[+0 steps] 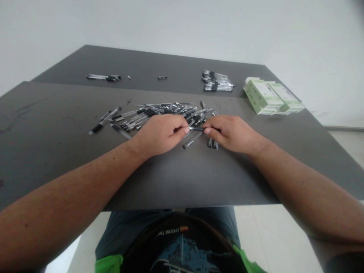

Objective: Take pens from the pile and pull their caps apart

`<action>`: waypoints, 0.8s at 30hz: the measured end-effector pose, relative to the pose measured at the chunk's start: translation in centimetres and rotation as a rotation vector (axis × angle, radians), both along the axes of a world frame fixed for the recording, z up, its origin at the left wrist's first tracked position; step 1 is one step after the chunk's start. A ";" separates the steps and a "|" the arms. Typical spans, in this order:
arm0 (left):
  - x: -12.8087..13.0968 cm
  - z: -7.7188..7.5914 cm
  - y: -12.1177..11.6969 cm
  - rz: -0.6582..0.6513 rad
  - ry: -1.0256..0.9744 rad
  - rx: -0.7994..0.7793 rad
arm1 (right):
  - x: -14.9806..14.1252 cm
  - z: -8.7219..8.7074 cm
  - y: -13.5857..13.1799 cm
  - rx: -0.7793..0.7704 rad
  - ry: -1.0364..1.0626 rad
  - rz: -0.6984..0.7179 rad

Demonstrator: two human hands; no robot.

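Note:
Between my two hands is a pen (pixel 196 129) with a dark grip, held level just above the grey table. My left hand (pixel 165 133) pinches its silvery tip end between thumb and forefinger. At the other end, the thumb and forefinger of my right hand (pixel 229 132) are closed on the pen; that end is hidden by the fingers. A loose heap of pens and pen parts (pixel 145 115) lies right behind my hands, partly covered by them. One clear pen barrel (pixel 193 140) lies under the held pen, and a few capped pens (pixel 212 144) lie beside my right hand.
Green and white boxes (pixel 263 96) stand at the right. A stack of pens (pixel 218 86) lies at the back, with several more pens (pixel 104 77) at back left. Small parts (pixel 162 77) lie between them. The grey table's (pixel 182 193) front edge is near my lap.

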State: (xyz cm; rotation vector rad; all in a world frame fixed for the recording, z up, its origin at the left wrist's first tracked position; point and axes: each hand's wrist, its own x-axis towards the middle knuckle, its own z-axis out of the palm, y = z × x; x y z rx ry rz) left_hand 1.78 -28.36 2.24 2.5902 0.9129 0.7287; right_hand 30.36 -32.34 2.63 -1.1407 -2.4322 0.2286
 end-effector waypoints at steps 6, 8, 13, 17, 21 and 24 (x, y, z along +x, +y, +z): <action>-0.1 -0.1 0.0 0.002 0.021 0.012 | 0.0 -0.1 0.0 -0.027 0.018 -0.038; -0.1 -0.1 0.0 -0.004 0.012 0.018 | 0.0 0.0 0.1 -0.012 -0.008 -0.015; -0.1 -0.2 0.1 -0.014 -0.007 0.023 | 0.0 0.0 0.0 -0.029 0.037 -0.035; -0.1 -0.2 0.0 -0.008 0.004 0.017 | 0.0 -0.1 0.1 -0.004 0.014 -0.012; -0.1 -0.3 0.1 -0.009 0.006 0.013 | 0.1 -0.3 0.2 -0.003 0.015 -0.004; -0.2 -0.3 0.2 -0.020 0.009 0.023 | 0.1 -0.3 0.2 0.004 0.002 0.003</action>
